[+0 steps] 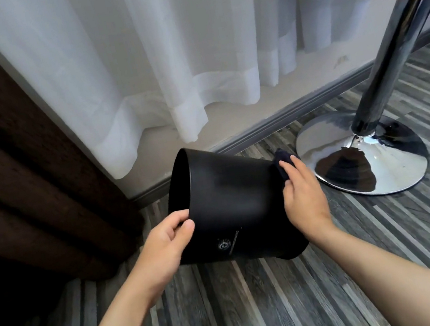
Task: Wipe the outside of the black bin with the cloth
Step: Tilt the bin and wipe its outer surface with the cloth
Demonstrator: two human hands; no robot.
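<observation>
The left hand (164, 239) pinches the open rim of the round black plastic bin (233, 205), thumb on the outer wall, fingers curled inside over the edge. The bin lies tipped on its side between the two hands, mouth toward the left, base toward the right. The right hand (300, 190) lies flat, fingers (291, 169) extended and close together, pressing a dark folded cloth (284, 157) against the bin's base end. Just beyond the right fingertips stands the chrome pedestal base (364, 153) of a round table, on grey striped wood-look flooring (261, 304).
</observation>
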